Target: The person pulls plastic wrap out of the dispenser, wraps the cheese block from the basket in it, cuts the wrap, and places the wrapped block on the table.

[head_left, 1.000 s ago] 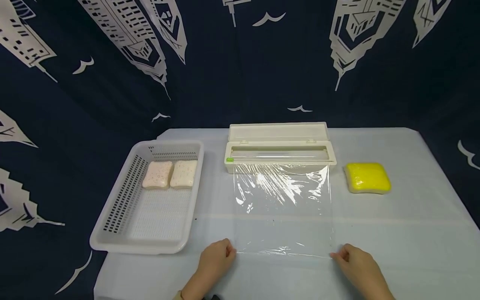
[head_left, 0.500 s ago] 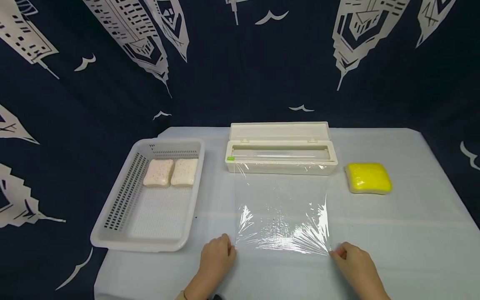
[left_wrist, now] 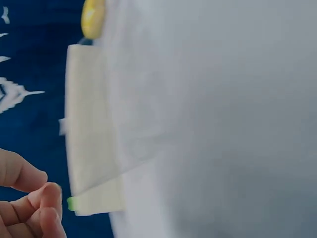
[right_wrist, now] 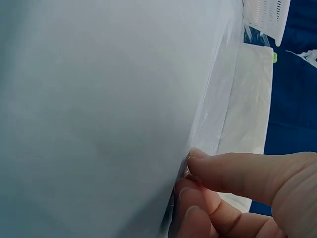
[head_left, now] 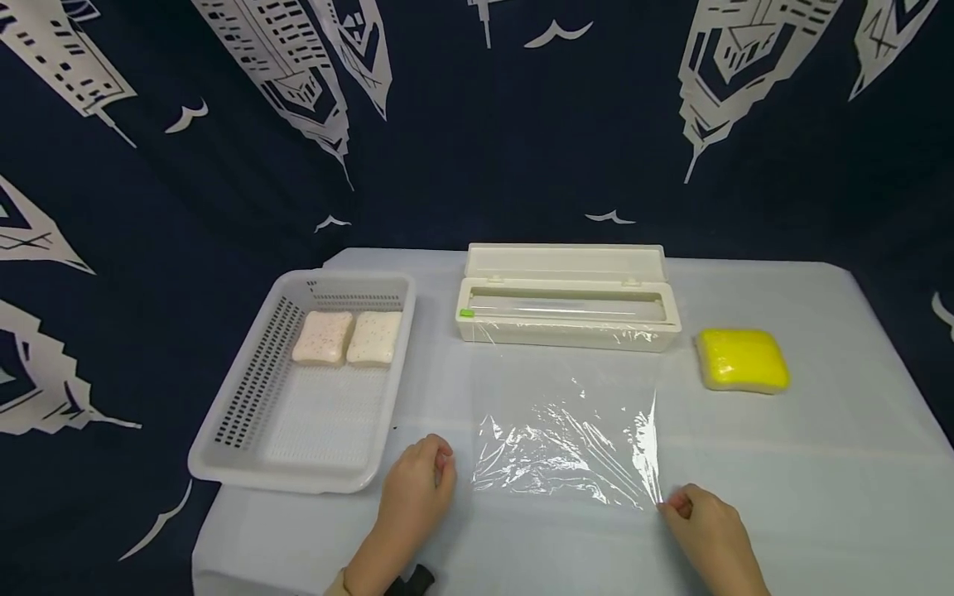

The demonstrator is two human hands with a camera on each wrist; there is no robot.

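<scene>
Pinching the near right corner of the clear film (head_left: pixel 566 447), the right hand (head_left: pixel 704 526) rests low over the white table (head_left: pixel 842 497). Film runs nearward from the cream dispenser (head_left: pixel 566 285) at far centre (lid (head_left: pixel 566 261) raised, green tab (head_left: pixel 466 313) at its left end). Left hand (head_left: pixel 417 484): apart from the film's left edge, fingers loosely curled, nothing seen in them. Two pale blocks (head_left: pixel 323 338) lie in the far part of the left basket (head_left: pixel 320 430); yellow block (head_left: pixel 743 360) sits right of the dispenser.
</scene>
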